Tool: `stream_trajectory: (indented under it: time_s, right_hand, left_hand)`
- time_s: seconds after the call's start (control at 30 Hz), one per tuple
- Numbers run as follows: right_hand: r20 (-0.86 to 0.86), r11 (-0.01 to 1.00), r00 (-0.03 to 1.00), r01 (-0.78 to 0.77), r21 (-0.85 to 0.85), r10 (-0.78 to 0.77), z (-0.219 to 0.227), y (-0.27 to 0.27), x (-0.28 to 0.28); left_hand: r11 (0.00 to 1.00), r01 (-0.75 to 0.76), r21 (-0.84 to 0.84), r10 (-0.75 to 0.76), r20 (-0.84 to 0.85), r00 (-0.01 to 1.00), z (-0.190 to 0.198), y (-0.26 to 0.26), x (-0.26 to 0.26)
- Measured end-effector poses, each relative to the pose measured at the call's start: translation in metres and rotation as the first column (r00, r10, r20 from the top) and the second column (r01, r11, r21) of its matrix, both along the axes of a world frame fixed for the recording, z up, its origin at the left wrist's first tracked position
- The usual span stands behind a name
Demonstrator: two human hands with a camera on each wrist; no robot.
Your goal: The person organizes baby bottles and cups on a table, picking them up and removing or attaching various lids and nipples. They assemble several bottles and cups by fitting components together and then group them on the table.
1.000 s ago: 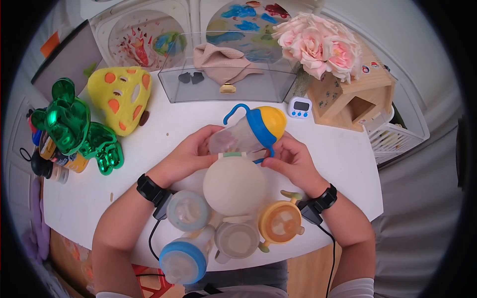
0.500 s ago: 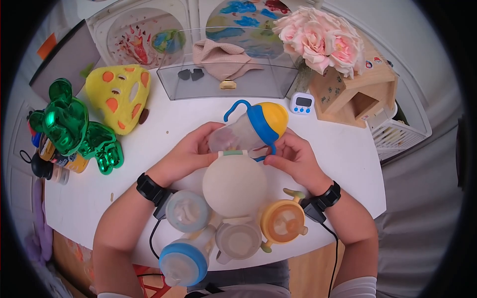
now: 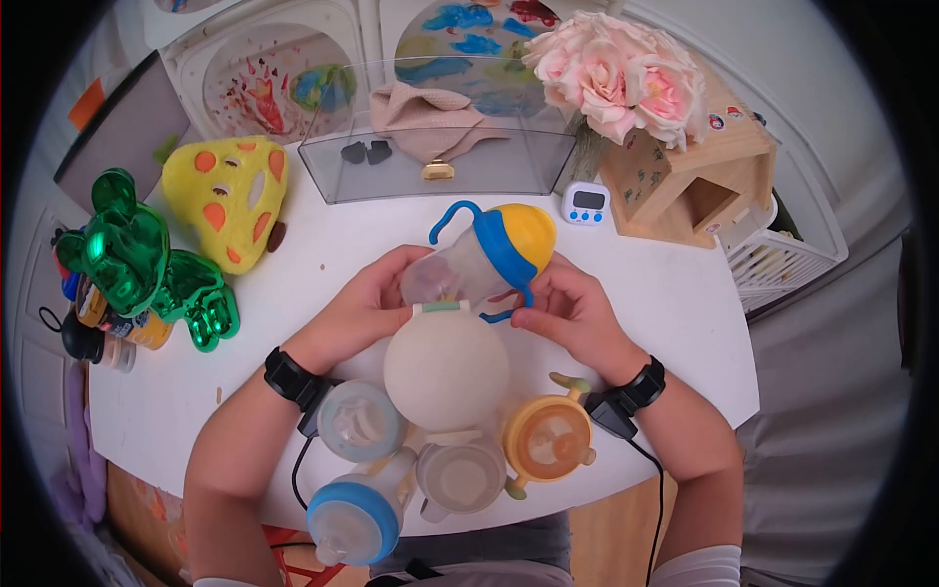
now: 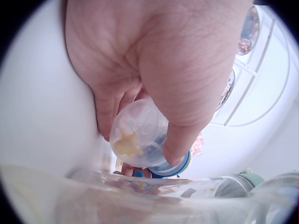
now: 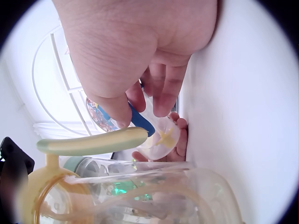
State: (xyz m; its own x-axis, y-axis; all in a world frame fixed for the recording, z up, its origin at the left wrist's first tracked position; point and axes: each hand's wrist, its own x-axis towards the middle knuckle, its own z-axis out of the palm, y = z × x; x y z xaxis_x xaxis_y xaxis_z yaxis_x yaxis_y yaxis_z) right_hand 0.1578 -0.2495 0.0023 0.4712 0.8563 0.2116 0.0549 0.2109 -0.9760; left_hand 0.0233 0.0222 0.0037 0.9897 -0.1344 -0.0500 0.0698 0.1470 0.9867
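Note:
Both hands hold a sippy cup (image 3: 445, 276) with a clear body, a blue collar with two curved handles and a yellow lid. It lies tilted, lid toward the upper right. My left hand (image 3: 370, 301) grips the base end, its thumb along the near side. In the left wrist view a yellow star shows on the clear base (image 4: 128, 143). My right hand (image 3: 579, 315) pinches the lower blue handle (image 5: 140, 122) between thumb and fingers. Just in front of the cup stands a container with a round cream lid (image 3: 447, 370), overlapping the cup's lower edge in the head view.
Nearer the body stand a grey-ringed bottle (image 3: 362, 421), a blue-ringed baby bottle (image 3: 354, 523), a grey cup (image 3: 462, 477) and an orange handled cup (image 3: 550, 438). Behind are a clear case (image 3: 372, 181), a timer (image 3: 586, 203) and a wooden house (image 3: 685, 191); left, a green figure (image 3: 132, 254).
The head view has shifted slightly. Both hands keep the same hold on the tilted sippy cup.

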Motion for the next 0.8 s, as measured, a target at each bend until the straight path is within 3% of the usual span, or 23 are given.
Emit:
stream_trajectory:
  time_s: [0.8]
  right_hand:
    - [0.002,0.999,1.0,0.003,-0.04,-0.003,0.001,-0.001,0.0]
  left_hand:
    - [1.0,0.005,0.011,-0.005,-0.035,0.999,0.007,0.0,-0.002]
